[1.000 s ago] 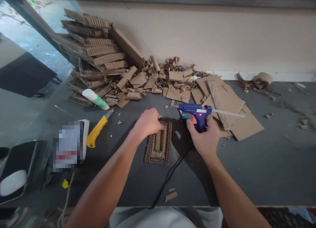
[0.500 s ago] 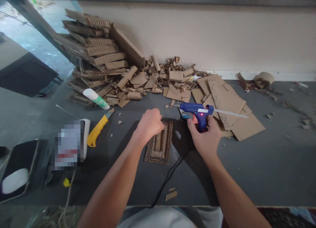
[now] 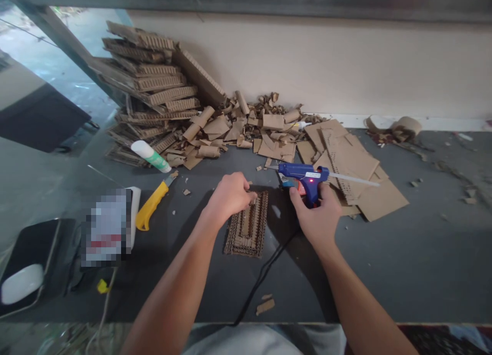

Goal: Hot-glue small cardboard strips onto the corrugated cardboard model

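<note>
Hardly anything moves since the earlier frame; the head view shifts slightly.
Right hand (image 3: 320, 219) grips the blue glue gun (image 3: 295, 170) by its handle; left hand (image 3: 227, 198) bends over the layered cardboard piece (image 3: 248, 242) on the table (image 3: 423, 262), its grip's hold impossible to tell.

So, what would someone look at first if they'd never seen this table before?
Probably the blue glue gun with its glowing red light, held in the fingers of the right hand. Next, perhaps the tall stack of cardboard at the back left, and the yellow knife lying to the left of the left hand.
</note>
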{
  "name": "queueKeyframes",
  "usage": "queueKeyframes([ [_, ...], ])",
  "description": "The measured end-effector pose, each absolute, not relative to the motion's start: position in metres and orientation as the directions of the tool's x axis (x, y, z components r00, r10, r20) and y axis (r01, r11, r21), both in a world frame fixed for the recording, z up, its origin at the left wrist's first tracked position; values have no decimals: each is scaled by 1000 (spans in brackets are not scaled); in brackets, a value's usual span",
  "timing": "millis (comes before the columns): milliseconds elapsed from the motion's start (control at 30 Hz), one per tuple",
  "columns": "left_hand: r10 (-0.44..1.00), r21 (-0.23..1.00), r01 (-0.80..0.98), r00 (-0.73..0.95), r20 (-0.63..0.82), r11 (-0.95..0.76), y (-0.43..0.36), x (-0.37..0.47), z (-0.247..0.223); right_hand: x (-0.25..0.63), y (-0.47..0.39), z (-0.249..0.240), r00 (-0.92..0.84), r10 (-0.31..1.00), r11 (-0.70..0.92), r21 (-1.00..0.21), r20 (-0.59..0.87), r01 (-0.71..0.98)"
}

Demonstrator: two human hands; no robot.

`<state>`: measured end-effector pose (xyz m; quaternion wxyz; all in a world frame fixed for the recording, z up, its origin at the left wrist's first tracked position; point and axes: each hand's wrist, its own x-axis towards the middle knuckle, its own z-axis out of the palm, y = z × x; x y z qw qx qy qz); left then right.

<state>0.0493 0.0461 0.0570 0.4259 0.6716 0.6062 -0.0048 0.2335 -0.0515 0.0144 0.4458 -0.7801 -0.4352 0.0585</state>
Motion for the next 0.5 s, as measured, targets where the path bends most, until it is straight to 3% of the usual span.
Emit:
queueKeyframes([
  [200,827,589,808,324,-460,11,44,38,75,234,-51,16,610,731,-218,-743,305,633],
  [500,830,537,839,363,-423,-93,37,40,64,234,-52,14,608,730,-214,-742,310,635],
])
